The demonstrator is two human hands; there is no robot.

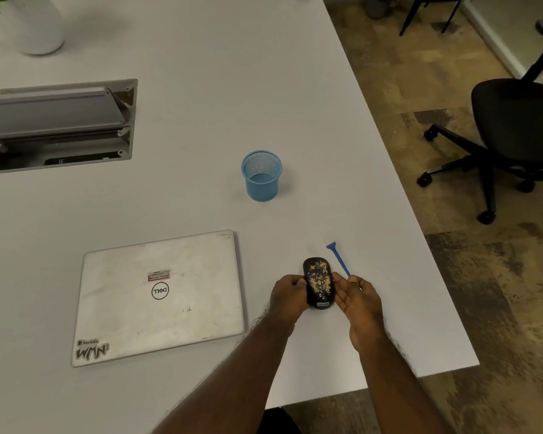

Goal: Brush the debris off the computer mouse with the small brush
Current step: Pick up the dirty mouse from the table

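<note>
Near the front right corner of the white desk (295, 89), I see the black computer mouse (319, 283) lying between both hands, its top speckled with tan debris (318, 275) and a small label at the end nearest me. My left hand (287, 296) grips the mouse's left side, fingers curled against its edge with the thumb up near the top. My right hand (356, 297) sits against the mouse's right side, palm turned inward and fingers fairly straight along it, while the thumb and forefinger pinch the near end of the small brush (338, 260). The blue brush runs away from me at a slant, its flared head at the far end just above the desk, beside the mouse's far right corner; I cannot tell whether the head touches the surface.

To the left of the mouse lies a closed, scuffed white laptop (160, 296) with a round logo in the middle of the lid and stickers on it, one at its near left corner. Farther back, well apart from the hands, a blue mesh cup (261, 175) stands upright. At the left of the desk a grey cable hatch (57, 126) is propped open, and a white vase (38, 23) stands in the far left corner. On the patterned floor to the right there is a black office chair (511, 136).
</note>
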